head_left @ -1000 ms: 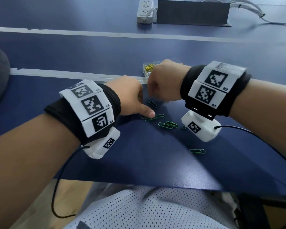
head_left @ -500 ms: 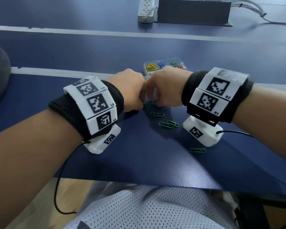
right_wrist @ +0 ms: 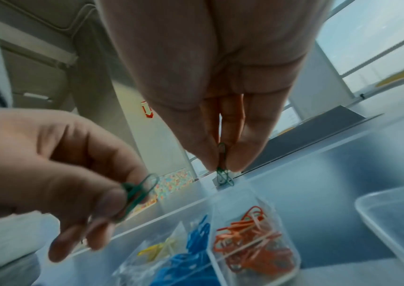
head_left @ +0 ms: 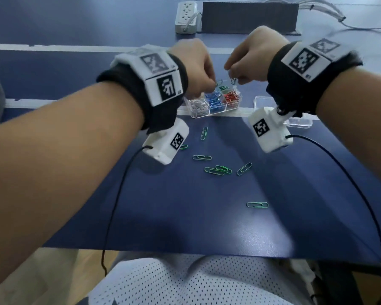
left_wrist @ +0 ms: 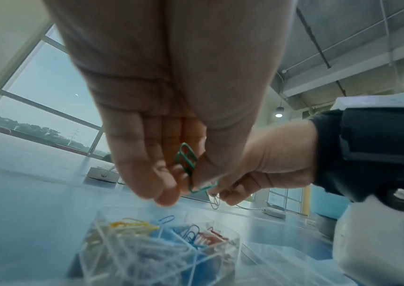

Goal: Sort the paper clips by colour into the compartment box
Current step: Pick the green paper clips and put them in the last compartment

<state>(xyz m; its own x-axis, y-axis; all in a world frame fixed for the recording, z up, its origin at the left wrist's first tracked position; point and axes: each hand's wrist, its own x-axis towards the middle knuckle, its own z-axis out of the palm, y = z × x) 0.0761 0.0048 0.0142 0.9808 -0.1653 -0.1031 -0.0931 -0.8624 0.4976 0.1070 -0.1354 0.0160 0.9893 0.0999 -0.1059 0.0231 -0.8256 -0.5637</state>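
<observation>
Desk (head_left: 185,216): six green clips (head_left: 213,170) loose near the front edge, not yet sorted.
Left hand (head_left: 194,67): lifted off the desk, now over the box (head_left: 213,106), pinching green clips.
Right hand (head_left: 253,56): likewise raised, pinching green clips (right_wrist: 222,174).
Meaning: drop into the green compartment likely next.

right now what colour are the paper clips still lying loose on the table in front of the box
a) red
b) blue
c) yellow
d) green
d: the loose paper clips scattered on the blue table are all green, while red, blue, yellow and white ones already sit in the compartment box.
</observation>
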